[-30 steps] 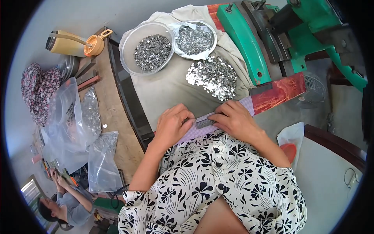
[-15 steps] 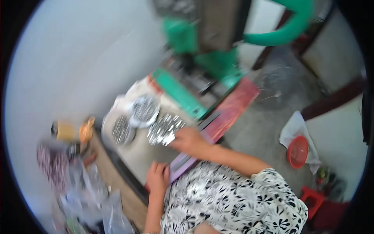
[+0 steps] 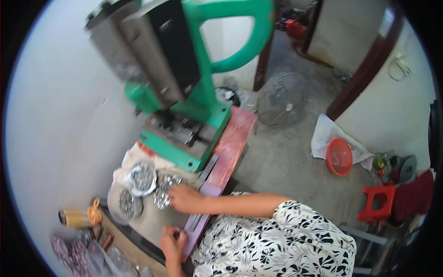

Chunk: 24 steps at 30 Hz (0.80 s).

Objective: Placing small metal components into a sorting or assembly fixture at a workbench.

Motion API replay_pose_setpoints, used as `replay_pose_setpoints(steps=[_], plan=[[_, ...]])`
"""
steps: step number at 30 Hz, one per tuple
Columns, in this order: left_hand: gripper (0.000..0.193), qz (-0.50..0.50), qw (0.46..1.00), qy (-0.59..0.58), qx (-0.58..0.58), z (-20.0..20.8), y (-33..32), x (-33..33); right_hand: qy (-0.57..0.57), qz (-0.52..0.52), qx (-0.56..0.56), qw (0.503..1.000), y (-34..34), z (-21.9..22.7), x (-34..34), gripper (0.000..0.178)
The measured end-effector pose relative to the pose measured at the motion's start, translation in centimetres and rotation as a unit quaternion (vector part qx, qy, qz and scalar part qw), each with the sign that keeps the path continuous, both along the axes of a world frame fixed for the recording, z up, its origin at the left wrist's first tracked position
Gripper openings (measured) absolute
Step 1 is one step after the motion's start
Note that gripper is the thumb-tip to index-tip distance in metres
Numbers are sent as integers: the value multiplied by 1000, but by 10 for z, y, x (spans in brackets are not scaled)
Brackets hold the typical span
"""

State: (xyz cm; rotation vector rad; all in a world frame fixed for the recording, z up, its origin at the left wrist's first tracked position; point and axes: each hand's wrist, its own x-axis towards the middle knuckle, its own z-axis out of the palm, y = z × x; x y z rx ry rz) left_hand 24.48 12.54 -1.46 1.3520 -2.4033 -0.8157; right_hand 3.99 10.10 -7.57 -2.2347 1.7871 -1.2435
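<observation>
The green press machine [image 3: 184, 92] filled the upper centre of the frame, its curved green handle arching toward the top edge. Below it, at lower centre, lay my work surface [image 3: 152, 221], draped in a pale cloth. A red mat [image 3: 233, 143] ran diagonally from the machine's base toward my body. On the floor at right sat an orange-red basin [image 3: 339, 157] on a white cloth, and farther right a red stool [image 3: 378, 203].

Two round bowls [image 3: 142, 177] of small metal pieces stood at lower left of the machine, one above the other. Just beside them lay a loose heap of shiny metal pieces [image 3: 164, 191].

My right hand [image 3: 184, 198] rested at the edge of that heap, fingers curled down onto the pieces; whether they gripped any I could not tell. My left hand [image 3: 173, 240], near the bottom edge, was loosely clenched on the surface beside a pale purple strip [image 3: 203, 207]; any contents were hidden.
</observation>
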Motion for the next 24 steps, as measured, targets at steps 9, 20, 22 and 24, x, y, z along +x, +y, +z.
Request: replay_pose_setpoints(steps=[9,20,22,24], plan=[[12,-6,970,134,-202,44,-84,-54,49,-7,90,995,21,40,-15,15],[21,-55,973,55,-215,32,-114,-58,3,28,117,993,16,46,-16,13],[25,-71,976,95,-184,22,-97,-47,24,11,123,992,14,44,-15,26],[35,-88,981,62,-161,10,-79,-38,44,-1,141,989,13,46,-11,46]])
